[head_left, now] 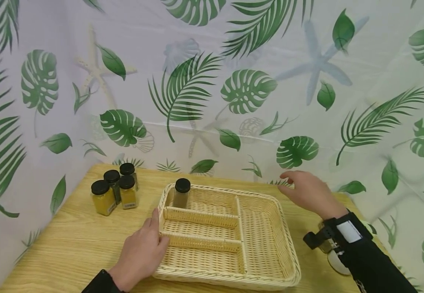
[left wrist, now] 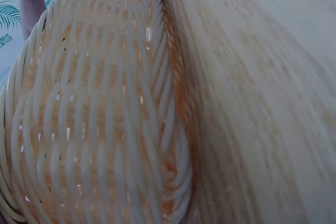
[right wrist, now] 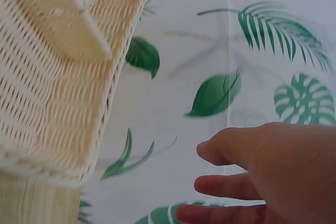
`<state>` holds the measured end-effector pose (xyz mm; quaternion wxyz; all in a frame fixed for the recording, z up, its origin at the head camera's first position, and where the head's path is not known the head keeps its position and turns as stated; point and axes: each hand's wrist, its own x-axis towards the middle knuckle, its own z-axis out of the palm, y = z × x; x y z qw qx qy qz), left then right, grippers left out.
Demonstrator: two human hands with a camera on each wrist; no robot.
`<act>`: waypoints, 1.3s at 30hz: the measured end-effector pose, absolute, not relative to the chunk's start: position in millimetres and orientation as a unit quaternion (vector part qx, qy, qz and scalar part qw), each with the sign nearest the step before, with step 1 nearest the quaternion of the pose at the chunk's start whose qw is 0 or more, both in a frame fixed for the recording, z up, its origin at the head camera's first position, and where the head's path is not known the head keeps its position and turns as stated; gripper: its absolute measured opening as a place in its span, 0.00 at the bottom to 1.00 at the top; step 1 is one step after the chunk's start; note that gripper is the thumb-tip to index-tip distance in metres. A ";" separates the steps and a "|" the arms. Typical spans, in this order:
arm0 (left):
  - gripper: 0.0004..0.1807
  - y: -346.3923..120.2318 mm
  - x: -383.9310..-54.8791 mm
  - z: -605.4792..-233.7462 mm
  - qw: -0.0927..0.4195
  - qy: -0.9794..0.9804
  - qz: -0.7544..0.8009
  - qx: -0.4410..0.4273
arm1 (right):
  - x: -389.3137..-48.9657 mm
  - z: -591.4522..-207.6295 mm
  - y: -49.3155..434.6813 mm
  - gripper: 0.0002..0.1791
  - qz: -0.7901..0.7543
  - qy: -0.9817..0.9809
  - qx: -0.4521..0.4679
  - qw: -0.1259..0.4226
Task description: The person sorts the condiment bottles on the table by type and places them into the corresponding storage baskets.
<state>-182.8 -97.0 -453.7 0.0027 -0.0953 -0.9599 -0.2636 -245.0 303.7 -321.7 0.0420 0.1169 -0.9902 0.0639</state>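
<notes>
Divided wicker basket (head_left: 259,236), on table (head_left: 69,240); black-capped jar (head_left: 180,199) in its far-left compartment (head_left: 212,201). Left hand (head_left: 140,246): grip clasping the basket's left side. Right hand (head_left: 307,191): grip released, near its far-right corner.

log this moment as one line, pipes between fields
left hand: grips basket | right hand: empty, apart from basket | back-left compartment: one jar | left of basket: four jars
</notes>
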 end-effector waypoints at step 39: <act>0.41 -97.9 -181.1 -453.8 0.009 -0.959 -0.261 -0.109 | -227.9 -350.0 426.0 0.30 0.030 -0.993 -0.046 -0.109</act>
